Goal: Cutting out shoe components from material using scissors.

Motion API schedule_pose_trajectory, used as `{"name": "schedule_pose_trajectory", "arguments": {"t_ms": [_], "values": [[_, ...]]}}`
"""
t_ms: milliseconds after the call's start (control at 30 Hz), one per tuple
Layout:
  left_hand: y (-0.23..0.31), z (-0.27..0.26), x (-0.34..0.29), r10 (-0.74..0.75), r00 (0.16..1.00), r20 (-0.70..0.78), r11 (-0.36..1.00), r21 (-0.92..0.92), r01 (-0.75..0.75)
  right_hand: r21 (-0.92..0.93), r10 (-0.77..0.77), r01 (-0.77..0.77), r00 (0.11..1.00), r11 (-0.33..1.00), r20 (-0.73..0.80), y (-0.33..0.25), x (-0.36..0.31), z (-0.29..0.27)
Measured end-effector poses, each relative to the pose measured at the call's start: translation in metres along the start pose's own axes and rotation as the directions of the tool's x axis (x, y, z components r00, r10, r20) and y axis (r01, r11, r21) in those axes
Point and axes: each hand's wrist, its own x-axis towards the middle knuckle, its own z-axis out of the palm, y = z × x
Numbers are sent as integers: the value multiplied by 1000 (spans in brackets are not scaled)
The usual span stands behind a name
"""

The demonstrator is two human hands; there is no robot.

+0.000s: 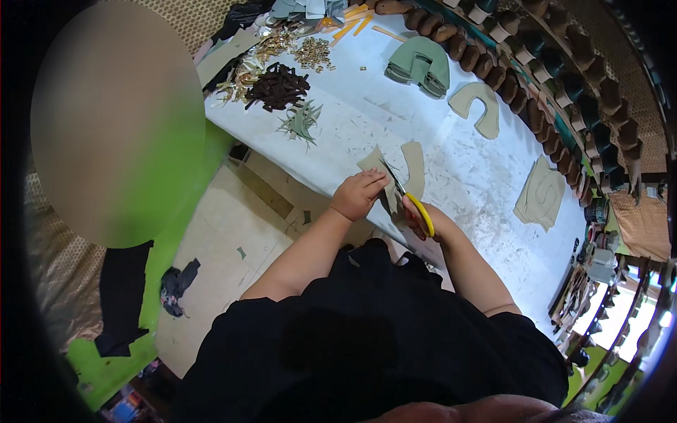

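Head | white bench [486,180], near edge | left hand [358,194] grasps beige curved sheet [415,163], right hand [438,224] yellow-handled scissors [421,209] | likely limp; pinch margin

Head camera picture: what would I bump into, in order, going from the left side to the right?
Long flat black cloth → crumpled dark cloth → heap of dark brown strips → bare left hand → metal scissors with yellow handles → flat beige arch-shaped piece → stack of flat beige pieces.
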Motion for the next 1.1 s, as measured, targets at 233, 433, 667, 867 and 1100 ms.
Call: {"name": "schedule_pose_trajectory", "arguments": {"t_ms": [233,433,667,867,1100], "values": [[0,-1,-1,-14,1000,12,1000,-3,14,21,11,-11,1000,1000,-2,0,-2,3],[1,-3,1,5,1000,9,1000,1,-5,6,17,-17,1000,1000,-25,1,-3,3],[-2,2,-2,5,1000,-1,1000,-3,-5,-83,11,-21,993,996,-119,2,1,10],[-2,1,-1,7,1000,19,1000,3,-7,-142,7,-36,980,989,-198,4,3,12],[1,-3,1,18,999,41,999,-35,-17,-67,29,-41,986,997,-163,-1,3,8]]}}
